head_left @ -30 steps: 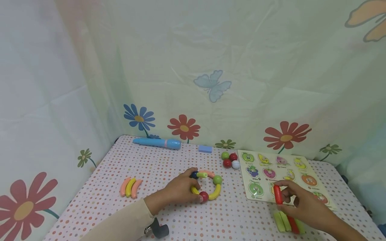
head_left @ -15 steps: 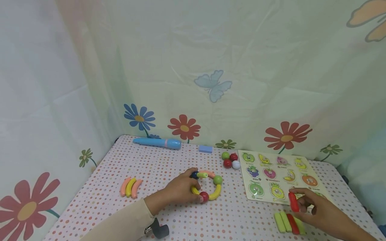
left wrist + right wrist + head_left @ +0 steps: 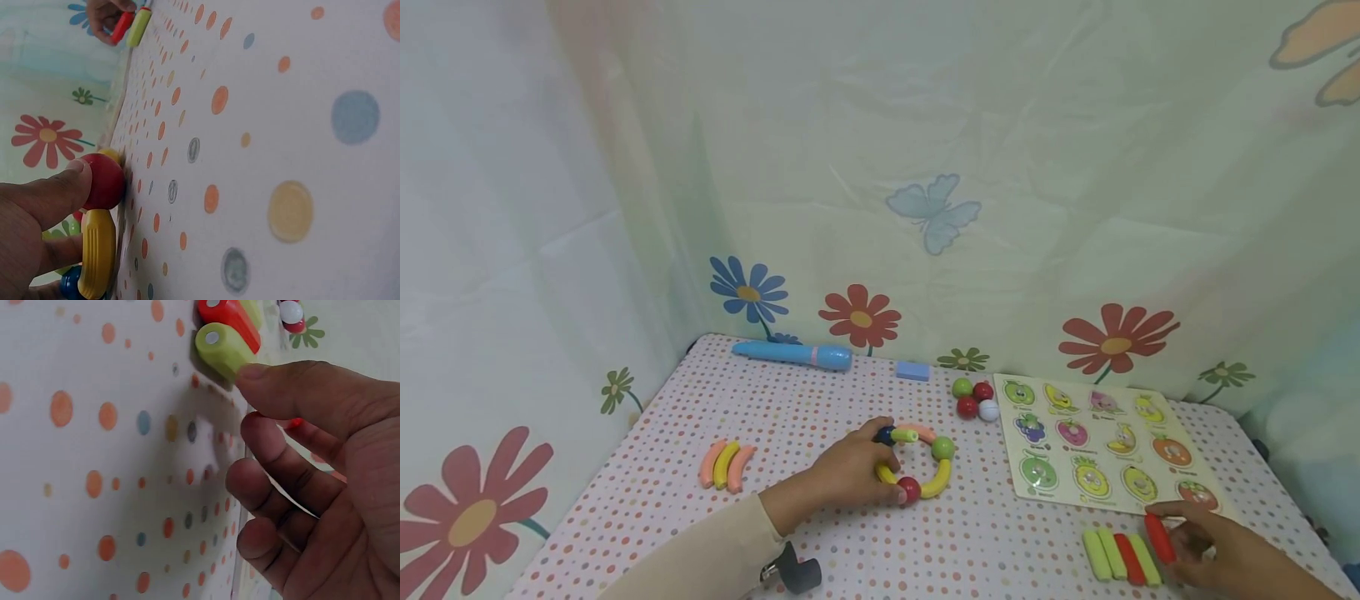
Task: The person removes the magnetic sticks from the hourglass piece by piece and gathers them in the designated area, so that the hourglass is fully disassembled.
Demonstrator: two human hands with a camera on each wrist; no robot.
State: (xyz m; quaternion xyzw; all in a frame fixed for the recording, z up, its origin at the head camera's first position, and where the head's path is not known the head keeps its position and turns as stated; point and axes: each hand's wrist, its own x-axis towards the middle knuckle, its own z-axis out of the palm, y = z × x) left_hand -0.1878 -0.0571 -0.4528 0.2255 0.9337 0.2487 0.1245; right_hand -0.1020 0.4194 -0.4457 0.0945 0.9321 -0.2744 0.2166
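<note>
My left hand [image 3: 853, 471] grips the left side of a ring of curved sticks and balls. Its thumb presses the red ball [image 3: 105, 181], with fingers behind the yellow curved stick [image 3: 98, 253] by the blue ball [image 3: 70, 282]. A green ball [image 3: 942, 448] and another yellow curved stick [image 3: 937, 479] form the far side; a light green stick [image 3: 904, 435] juts inward. My right hand [image 3: 1217, 546] pinches a red stick [image 3: 1160, 538], mostly hidden behind the thumb in the right wrist view. It is held beside a row of green sticks [image 3: 1096, 557] and one red stick [image 3: 1129, 559].
Behind the row lies a fruit picture board [image 3: 1078, 483]. Several loose balls [image 3: 967, 407] sit left of it. Pink and yellow curved sticks [image 3: 727, 464] lie at the left. A blue microphone-shaped toy [image 3: 793, 354] and a blue block [image 3: 913, 371] are at the back.
My right hand has moved right and down from over the board's front edge to the right end of the stick row, carrying the red stick. The left hand holds the ring in place.
</note>
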